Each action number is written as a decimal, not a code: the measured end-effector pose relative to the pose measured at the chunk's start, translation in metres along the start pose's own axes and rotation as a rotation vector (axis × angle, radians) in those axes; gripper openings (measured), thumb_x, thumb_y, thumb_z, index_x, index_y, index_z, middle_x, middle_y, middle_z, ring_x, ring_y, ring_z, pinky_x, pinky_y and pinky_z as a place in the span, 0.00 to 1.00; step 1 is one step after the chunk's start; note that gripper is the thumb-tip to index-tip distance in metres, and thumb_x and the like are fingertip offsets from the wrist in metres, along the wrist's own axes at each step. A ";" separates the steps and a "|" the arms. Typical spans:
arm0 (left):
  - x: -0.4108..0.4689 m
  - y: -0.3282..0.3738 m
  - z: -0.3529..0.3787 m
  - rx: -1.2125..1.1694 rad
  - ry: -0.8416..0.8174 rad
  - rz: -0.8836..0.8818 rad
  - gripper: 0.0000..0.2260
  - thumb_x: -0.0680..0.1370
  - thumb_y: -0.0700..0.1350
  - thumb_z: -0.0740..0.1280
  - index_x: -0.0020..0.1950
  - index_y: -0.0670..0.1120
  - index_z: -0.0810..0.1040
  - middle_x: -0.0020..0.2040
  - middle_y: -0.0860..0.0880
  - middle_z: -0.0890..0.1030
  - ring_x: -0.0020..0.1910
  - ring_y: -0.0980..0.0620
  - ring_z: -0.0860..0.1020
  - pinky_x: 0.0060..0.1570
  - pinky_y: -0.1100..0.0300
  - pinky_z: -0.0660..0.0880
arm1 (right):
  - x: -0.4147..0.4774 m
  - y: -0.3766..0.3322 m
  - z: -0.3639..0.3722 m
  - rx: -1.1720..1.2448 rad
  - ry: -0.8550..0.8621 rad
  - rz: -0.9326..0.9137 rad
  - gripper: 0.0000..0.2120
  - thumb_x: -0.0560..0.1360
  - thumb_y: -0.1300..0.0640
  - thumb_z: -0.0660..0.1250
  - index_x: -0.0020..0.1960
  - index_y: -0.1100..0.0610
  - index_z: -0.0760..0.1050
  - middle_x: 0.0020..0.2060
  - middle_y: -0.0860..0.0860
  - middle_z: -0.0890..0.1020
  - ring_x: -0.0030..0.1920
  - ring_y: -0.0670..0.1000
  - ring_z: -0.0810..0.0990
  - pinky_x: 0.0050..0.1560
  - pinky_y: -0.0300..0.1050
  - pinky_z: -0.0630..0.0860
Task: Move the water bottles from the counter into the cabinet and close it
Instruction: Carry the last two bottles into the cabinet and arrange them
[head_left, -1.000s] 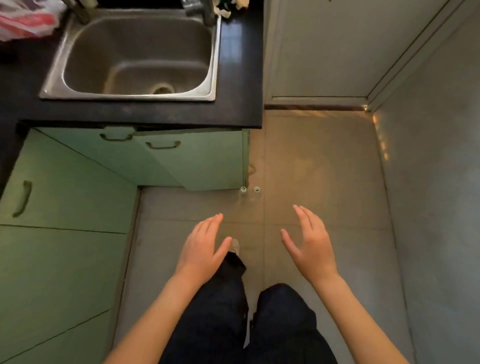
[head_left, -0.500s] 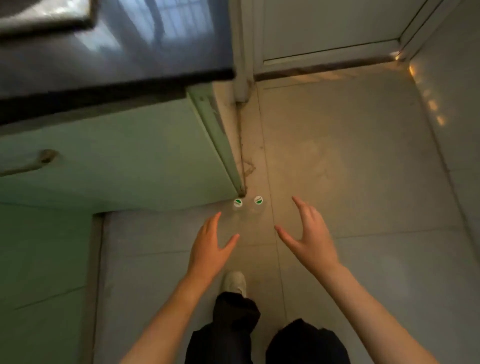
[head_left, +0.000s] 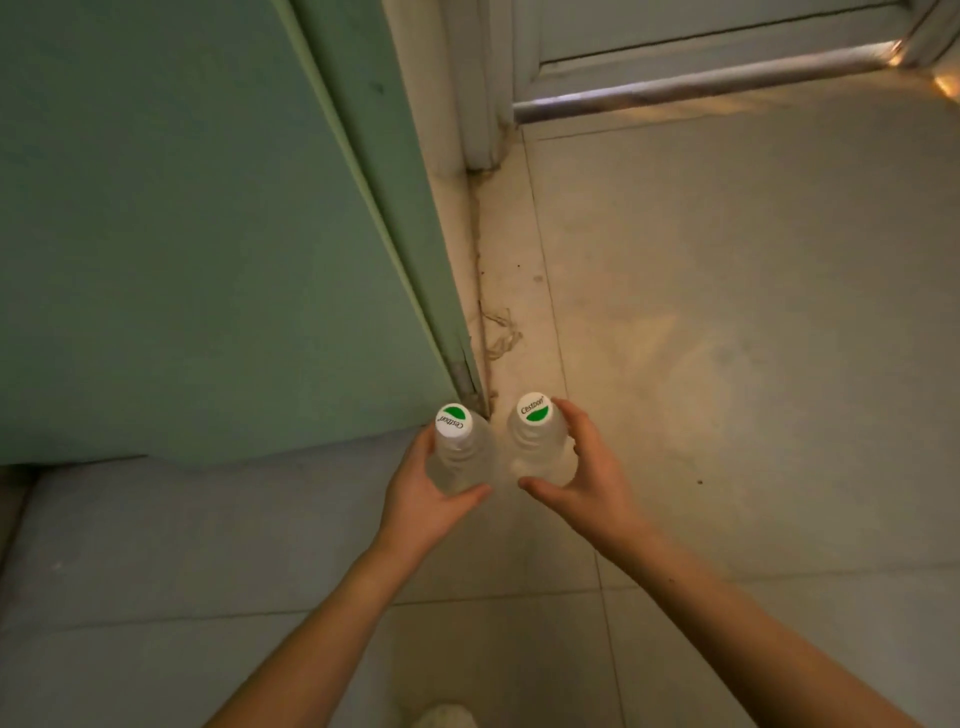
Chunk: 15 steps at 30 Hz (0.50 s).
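Left hand (head_left: 423, 499) grips 1 bottle (head_left: 460, 457); right hand (head_left: 587, 480) grips the other bottle (head_left: 535, 447).

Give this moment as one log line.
left hand: grips left bottle | right hand: grips right bottle | both: upright, beside green cabinet

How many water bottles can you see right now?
2. The left bottle is upright by the cabinet corner, in the left hand; the right bottle is beside it, in the right hand. More could be out of frame.
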<state>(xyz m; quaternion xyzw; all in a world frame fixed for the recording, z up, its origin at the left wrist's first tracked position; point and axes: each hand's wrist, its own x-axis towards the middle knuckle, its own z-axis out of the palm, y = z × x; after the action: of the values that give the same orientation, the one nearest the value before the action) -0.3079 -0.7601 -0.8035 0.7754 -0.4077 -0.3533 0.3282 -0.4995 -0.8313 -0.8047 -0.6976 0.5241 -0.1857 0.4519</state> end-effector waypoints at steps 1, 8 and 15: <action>0.004 -0.004 0.004 -0.030 0.011 0.013 0.36 0.63 0.44 0.82 0.68 0.49 0.71 0.62 0.56 0.77 0.62 0.60 0.74 0.60 0.63 0.70 | 0.006 0.005 0.006 0.014 0.016 -0.008 0.44 0.65 0.50 0.79 0.74 0.48 0.60 0.69 0.44 0.71 0.66 0.42 0.69 0.65 0.33 0.66; 0.008 -0.004 0.013 -0.150 0.095 0.032 0.28 0.62 0.36 0.81 0.54 0.57 0.75 0.51 0.61 0.81 0.50 0.67 0.80 0.47 0.74 0.74 | 0.016 0.012 0.011 0.127 0.101 -0.013 0.33 0.64 0.56 0.81 0.65 0.49 0.70 0.55 0.41 0.77 0.54 0.42 0.77 0.57 0.41 0.76; -0.052 0.056 -0.018 -0.184 0.022 -0.081 0.26 0.62 0.31 0.80 0.55 0.43 0.76 0.47 0.55 0.82 0.41 0.72 0.80 0.40 0.76 0.74 | -0.046 -0.037 -0.046 0.276 0.156 0.190 0.30 0.64 0.56 0.81 0.63 0.54 0.73 0.54 0.46 0.81 0.52 0.42 0.79 0.44 0.29 0.76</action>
<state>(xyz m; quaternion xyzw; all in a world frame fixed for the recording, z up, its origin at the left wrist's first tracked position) -0.3378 -0.7367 -0.7345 0.7616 -0.3383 -0.3938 0.3879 -0.5304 -0.8080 -0.7403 -0.5596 0.5908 -0.2659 0.5168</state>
